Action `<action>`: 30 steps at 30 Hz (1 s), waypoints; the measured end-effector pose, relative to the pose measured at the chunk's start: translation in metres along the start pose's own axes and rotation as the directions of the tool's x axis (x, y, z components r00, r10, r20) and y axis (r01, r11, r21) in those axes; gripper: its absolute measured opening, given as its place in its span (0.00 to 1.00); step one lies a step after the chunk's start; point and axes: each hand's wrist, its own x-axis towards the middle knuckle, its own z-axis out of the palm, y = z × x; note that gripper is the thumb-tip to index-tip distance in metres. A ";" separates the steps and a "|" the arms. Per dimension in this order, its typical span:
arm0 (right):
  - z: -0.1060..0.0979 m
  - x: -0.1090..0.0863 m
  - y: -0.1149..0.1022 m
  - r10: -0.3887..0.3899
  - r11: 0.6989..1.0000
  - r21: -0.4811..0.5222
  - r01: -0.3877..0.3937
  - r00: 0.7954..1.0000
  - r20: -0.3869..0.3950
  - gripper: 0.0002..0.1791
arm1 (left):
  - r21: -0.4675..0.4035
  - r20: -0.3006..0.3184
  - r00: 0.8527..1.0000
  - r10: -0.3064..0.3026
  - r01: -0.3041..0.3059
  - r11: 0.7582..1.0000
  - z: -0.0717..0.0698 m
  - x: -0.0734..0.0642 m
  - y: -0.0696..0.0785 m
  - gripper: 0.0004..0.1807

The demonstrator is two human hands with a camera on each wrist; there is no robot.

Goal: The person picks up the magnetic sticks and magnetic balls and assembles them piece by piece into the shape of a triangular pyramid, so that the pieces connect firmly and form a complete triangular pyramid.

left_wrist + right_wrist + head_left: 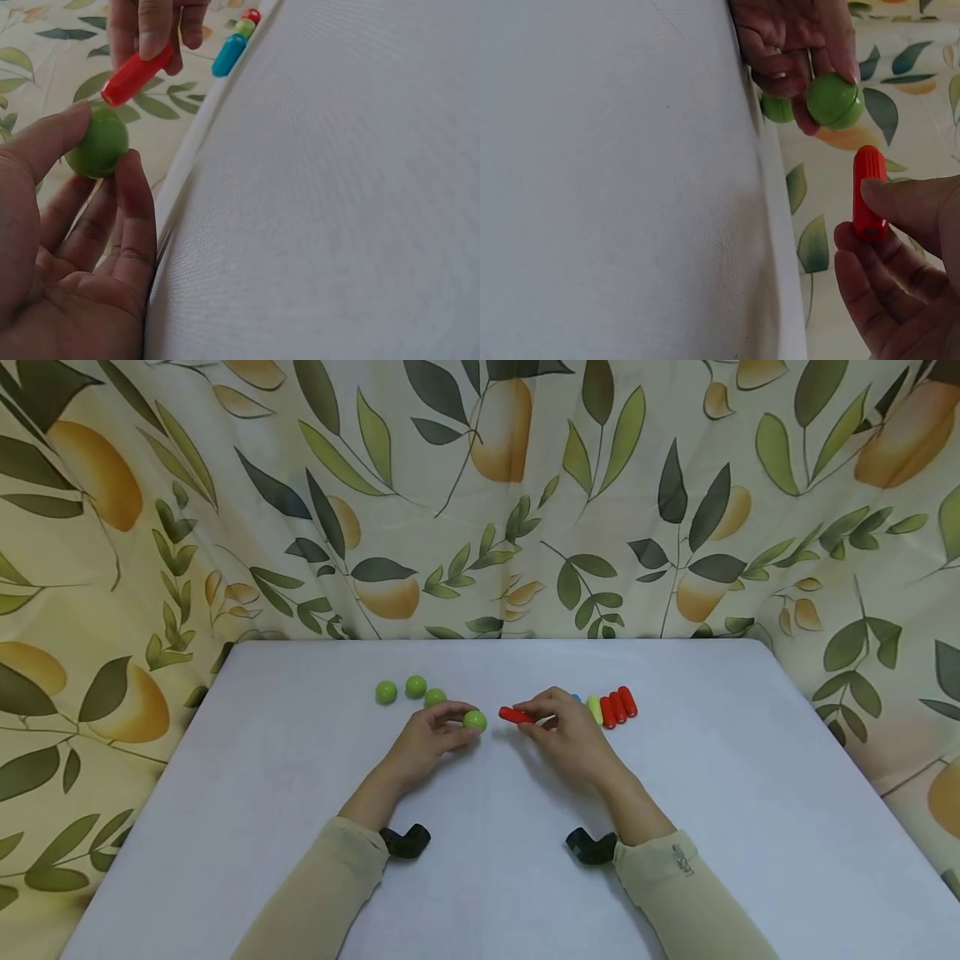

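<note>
My left hand (pixel 427 743) pinches a green ball (pixel 475 720) between thumb and fingertips, a little above the white table. A seam line runs round the ball (pixel 835 100) in the right wrist view. Facing it, my right hand (pixel 576 739) pinches a short red ribbed stick (pixel 515 715) with rounded end. The stick (pixel 135 76) points toward the ball (pixel 99 142), overlapping its top edge in the left wrist view; a gap shows between them in the head view. Beyond the left hand lie several more green balls (pixel 416 686).
Right of the right hand, several red sticks (pixel 627 701) lie side by side with a yellow-green stick (pixel 595 708) and a blue stick (pixel 229 55), partly hidden in the head view. The white table (pixel 480 893) ends at a leaf-and-fruit patterned curtain (pixel 480 552).
</note>
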 end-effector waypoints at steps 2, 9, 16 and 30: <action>-0.002 0.002 -0.003 -0.008 1.000 -0.004 0.008 1.000 -0.001 0.16 | 0.008 -0.002 1.000 0.015 -0.015 1.000 0.000 0.001 0.002 0.23; -0.001 0.000 -0.008 -0.011 0.999 -0.048 0.012 0.999 0.030 0.15 | 0.030 -0.001 1.000 -0.018 0.018 0.999 0.000 0.000 0.000 0.20; 0.005 -0.004 -0.007 -0.029 0.999 -0.029 0.030 0.999 0.033 0.15 | 0.048 0.002 1.000 0.001 -0.001 0.999 0.002 -0.002 -0.005 0.21; 0.002 -0.003 -0.010 -0.087 0.995 -0.034 0.089 0.995 0.054 0.14 | 0.069 0.033 0.999 0.041 -0.043 0.997 0.002 0.000 0.000 0.22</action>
